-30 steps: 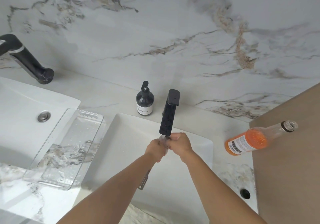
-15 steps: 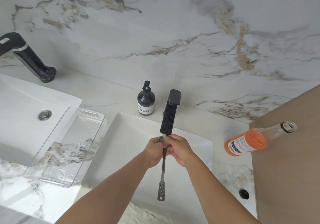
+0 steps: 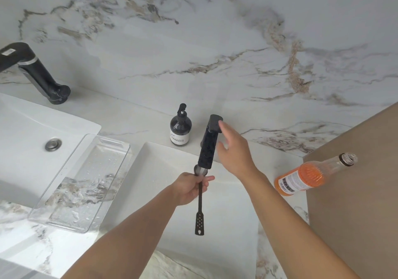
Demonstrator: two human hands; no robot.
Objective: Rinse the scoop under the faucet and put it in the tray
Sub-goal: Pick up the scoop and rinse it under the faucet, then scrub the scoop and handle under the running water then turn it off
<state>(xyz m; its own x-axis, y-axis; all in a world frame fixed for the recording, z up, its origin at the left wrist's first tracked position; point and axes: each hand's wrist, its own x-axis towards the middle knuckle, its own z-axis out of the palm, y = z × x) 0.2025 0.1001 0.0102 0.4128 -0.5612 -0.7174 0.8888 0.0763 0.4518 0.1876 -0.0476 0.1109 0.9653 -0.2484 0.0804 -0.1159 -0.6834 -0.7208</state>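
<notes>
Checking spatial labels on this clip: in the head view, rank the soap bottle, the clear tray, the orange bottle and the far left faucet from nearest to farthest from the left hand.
From the left hand:
1. Soap bottle, behind it on the counter.
2. Clear tray, to its left.
3. Orange bottle, to its right; close to the tray's distance.
4. Far left faucet, at the back left.

Dark slim scoop [image 3: 200,201] hangs bowl-up under black faucet [image 3: 208,143]; clear tray [image 3: 64,220] empty.

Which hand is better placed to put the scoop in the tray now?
Left. The left hand already grips the scoop below the faucet, and the clear tray lies on that hand's side. The right hand is open and empty, up beside the faucet.
</notes>
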